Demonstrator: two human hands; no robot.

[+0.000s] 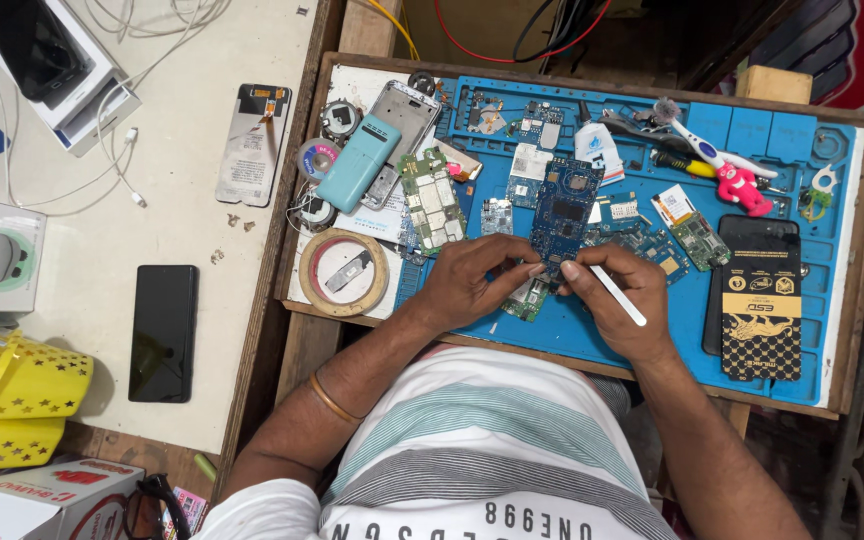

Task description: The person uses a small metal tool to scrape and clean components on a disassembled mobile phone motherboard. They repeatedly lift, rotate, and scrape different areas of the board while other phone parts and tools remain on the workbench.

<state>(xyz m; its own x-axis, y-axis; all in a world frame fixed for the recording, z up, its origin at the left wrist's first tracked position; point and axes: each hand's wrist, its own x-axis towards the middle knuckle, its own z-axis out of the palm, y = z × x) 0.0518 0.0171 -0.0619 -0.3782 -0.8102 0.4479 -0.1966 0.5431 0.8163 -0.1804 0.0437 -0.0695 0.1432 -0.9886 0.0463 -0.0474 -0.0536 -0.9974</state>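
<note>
Both hands: left [467, 280] pinches blue circuit board [564, 215], right [622, 300] grips white stylus [617, 295], over blue mat [802, 370] w/ cluttered bench

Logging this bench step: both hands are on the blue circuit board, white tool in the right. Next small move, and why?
Probably bring the white tool tip down onto the blue circuit board. The left hand pinches the board's lower edge, steadying it, and the right hand holds the tool like a pen at that edge.
</note>
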